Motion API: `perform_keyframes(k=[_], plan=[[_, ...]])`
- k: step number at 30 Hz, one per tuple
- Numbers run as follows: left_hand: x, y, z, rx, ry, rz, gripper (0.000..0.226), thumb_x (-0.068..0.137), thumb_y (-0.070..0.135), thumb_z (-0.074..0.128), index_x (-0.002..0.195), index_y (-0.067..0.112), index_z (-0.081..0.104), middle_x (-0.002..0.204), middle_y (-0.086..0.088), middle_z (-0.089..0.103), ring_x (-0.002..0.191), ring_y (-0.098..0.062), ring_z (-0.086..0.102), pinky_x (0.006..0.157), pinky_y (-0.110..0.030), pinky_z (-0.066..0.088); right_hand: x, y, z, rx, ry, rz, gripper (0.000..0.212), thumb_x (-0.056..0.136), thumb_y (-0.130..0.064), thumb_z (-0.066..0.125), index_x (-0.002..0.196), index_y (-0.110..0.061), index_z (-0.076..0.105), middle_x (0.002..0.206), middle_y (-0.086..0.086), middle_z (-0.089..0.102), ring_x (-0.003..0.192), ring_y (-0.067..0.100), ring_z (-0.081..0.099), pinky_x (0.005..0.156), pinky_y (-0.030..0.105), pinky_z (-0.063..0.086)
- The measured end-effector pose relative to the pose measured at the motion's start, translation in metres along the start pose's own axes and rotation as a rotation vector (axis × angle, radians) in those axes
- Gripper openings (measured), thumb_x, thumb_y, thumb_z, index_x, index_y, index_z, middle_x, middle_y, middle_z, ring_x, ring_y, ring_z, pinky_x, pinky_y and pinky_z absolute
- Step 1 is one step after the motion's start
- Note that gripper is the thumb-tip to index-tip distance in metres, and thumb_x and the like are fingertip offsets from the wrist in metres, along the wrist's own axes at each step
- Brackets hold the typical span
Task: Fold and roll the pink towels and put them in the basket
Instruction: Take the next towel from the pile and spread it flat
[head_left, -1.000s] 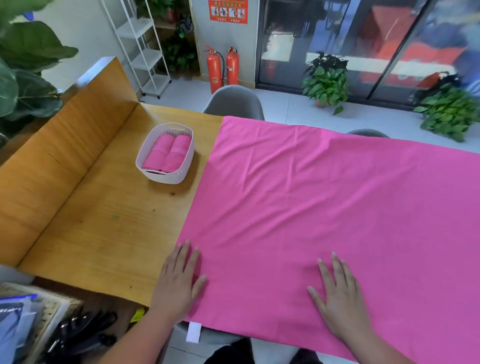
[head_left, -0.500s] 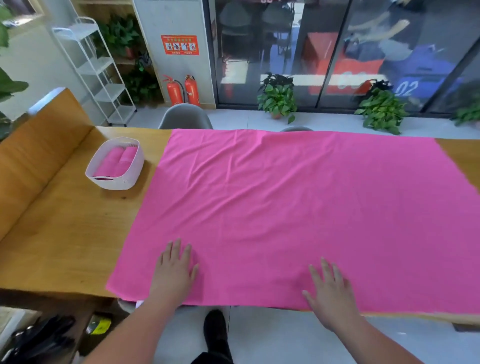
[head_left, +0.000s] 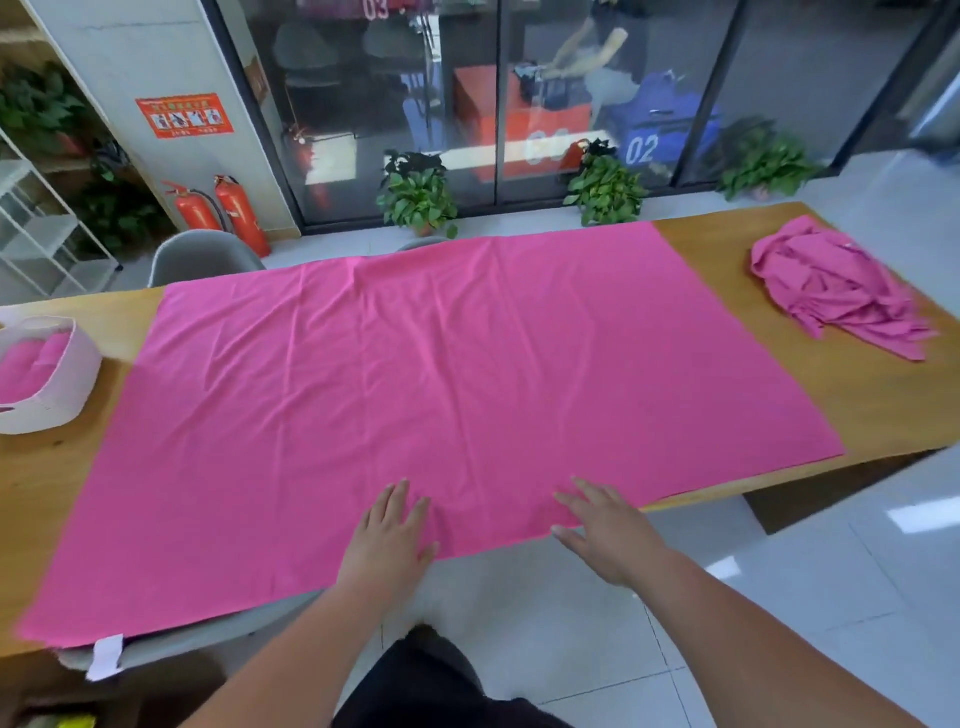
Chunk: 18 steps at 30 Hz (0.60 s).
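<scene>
Left hand (head_left: 387, 543) and right hand (head_left: 605, 530) now sit further right along the towel (head_left: 441, 374)
Both spread open; rolls (head_left: 31, 364) in basket (head_left: 78, 384), this fold unstarted, heap (head_left: 831, 291) waiting

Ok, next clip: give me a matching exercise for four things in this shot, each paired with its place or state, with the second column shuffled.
Column one:
1. spread towel
2. crumpled towel
3. basket
4. left hand

Column two:
a. heaped at the right end of the table
b. resting open on a near hem
c. at the left, containing rolled towels
d. laid flat across the middle

Pairs: 1-d, 2-a, 3-c, 4-b.
</scene>
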<state>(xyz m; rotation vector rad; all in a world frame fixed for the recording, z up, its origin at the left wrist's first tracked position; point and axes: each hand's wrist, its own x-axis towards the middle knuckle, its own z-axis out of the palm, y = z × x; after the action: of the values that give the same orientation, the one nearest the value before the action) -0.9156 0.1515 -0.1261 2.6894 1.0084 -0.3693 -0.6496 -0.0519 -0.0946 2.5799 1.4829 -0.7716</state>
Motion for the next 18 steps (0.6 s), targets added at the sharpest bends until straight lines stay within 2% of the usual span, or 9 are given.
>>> perform_keyframes(k=[3,5,8,10,12,14,15,16,18], plan=[[0.022,0.030,-0.006,0.027,-0.013,0.051,0.072,0.109,0.054,0.038,0.170,0.027,0.010,0.177,-0.008,-0.011,0.164,-0.030,-0.008,0.132,-0.046,0.007,-0.004,0.042,-0.003,-0.038,0.004,0.180,0.077,0.104,-0.072,0.031,0.169,-0.034,0.011,0.178,0.008,-0.003,0.162,0.040,0.005,0.128,0.054,0.021],[0.038,0.048,-0.010,0.026,-0.017,0.088,0.072,0.109,0.054,0.036,0.170,0.027,0.009,0.177,-0.008,-0.012,0.164,-0.030,-0.009,0.132,-0.046,0.006,-0.009,0.069,-0.001,-0.039,-0.075,0.273,0.080,0.105,-0.070,0.030,0.169,-0.031,0.006,0.177,0.012,-0.004,0.161,0.042,0.007,0.125,0.056,0.028],[0.065,0.075,-0.014,0.039,-0.008,0.144,0.071,0.110,0.055,0.034,0.169,0.028,0.009,0.177,-0.007,-0.012,0.164,-0.030,-0.008,0.133,-0.047,0.008,-0.011,0.092,-0.008,-0.034,-0.062,0.263,0.067,0.107,-0.065,0.029,0.163,-0.028,0.029,0.165,0.009,0.035,0.146,0.032,0.041,0.108,0.049,0.049],[0.087,0.094,-0.013,0.030,0.010,0.170,0.070,0.110,0.055,0.034,0.169,0.028,0.010,0.177,-0.007,-0.010,0.164,-0.030,-0.007,0.133,-0.047,0.008,-0.004,0.106,-0.020,-0.043,0.024,0.236,0.061,0.108,-0.063,0.027,0.155,-0.026,0.042,0.154,0.005,0.048,0.138,0.028,0.049,0.105,0.045,0.049],[0.111,0.115,-0.013,0.037,0.034,0.210,0.070,0.110,0.055,0.033,0.169,0.026,0.010,0.177,-0.008,-0.009,0.164,-0.030,-0.007,0.131,-0.045,0.004,0.006,0.128,-0.029,-0.101,0.067,0.226,0.063,0.108,-0.063,0.028,0.159,-0.027,0.039,0.165,0.008,0.035,0.151,0.032,0.033,0.117,0.048,0.038],[0.137,0.138,-0.011,0.047,0.057,0.248,0.071,0.110,0.054,0.033,0.169,0.024,0.010,0.177,-0.010,-0.007,0.164,-0.031,-0.005,0.130,-0.044,0.002,0.013,0.156,-0.034,-0.097,0.017,0.272,0.070,0.108,-0.066,0.027,0.167,-0.030,0.020,0.176,0.012,0.009,0.160,0.037,0.014,0.126,0.054,0.024],[0.150,0.150,-0.009,0.045,0.059,0.259,0.071,0.110,0.054,0.033,0.169,0.023,0.010,0.177,-0.010,-0.005,0.164,-0.031,-0.005,0.131,-0.044,0.002,0.015,0.171,-0.035,-0.081,-0.020,0.304,0.072,0.107,-0.067,0.026,0.168,-0.030,0.015,0.176,0.012,0.005,0.161,0.038,0.012,0.126,0.054,0.023],[0.163,0.161,-0.008,0.043,0.059,0.269,0.070,0.110,0.055,0.032,0.169,0.023,0.012,0.177,-0.011,-0.004,0.164,-0.031,-0.004,0.132,-0.044,0.003,0.019,0.184,-0.036,-0.072,-0.044,0.335,0.071,0.108,-0.067,0.026,0.168,-0.029,0.016,0.175,0.014,0.011,0.159,0.039,0.018,0.124,0.054,0.029],[0.187,0.184,-0.005,0.035,0.050,0.287,0.069,0.110,0.056,0.030,0.169,0.023,0.016,0.177,-0.010,-0.002,0.164,-0.031,-0.003,0.133,-0.045,0.007,0.028,0.206,-0.046,-0.075,-0.044,0.386,0.066,0.108,-0.066,0.025,0.159,-0.026,0.035,0.160,0.012,0.040,0.143,0.034,0.045,0.110,0.049,0.048]])
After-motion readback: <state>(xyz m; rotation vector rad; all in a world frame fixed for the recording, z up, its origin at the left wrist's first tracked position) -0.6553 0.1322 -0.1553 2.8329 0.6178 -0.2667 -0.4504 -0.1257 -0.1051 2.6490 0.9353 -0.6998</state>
